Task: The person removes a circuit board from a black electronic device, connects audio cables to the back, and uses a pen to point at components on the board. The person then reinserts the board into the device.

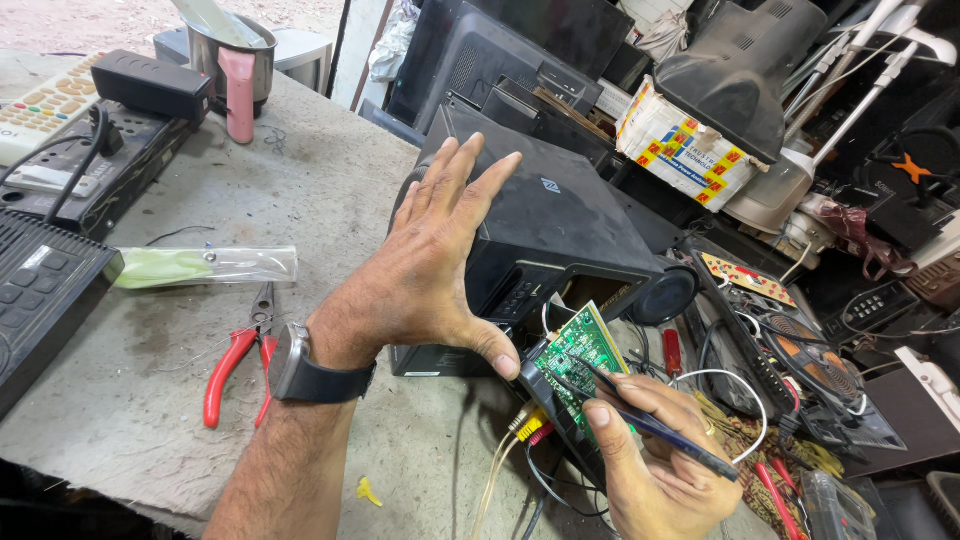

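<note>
Left hand (425, 270) flat and open, steadying the black speaker box (545, 225) at the worktop's (150, 400) right edge, while right hand (655, 460) pinches a probe (650, 420) on the green circuit board (580, 355) — probing, I'd say, needing a steady tip.

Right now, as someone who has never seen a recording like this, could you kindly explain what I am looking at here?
This is one view from a camera worn on a person's head, looking down at their own bare hands over a grey concrete worktop. The left hand, with a dark wristwatch, presses open-palmed on a dusty black speaker box. The right hand holds a slim dark blue probe tool against a green circuit board pulled out of the box front. Red-handled pliers and a clear plastic bag lie on the worktop to the left.
</note>
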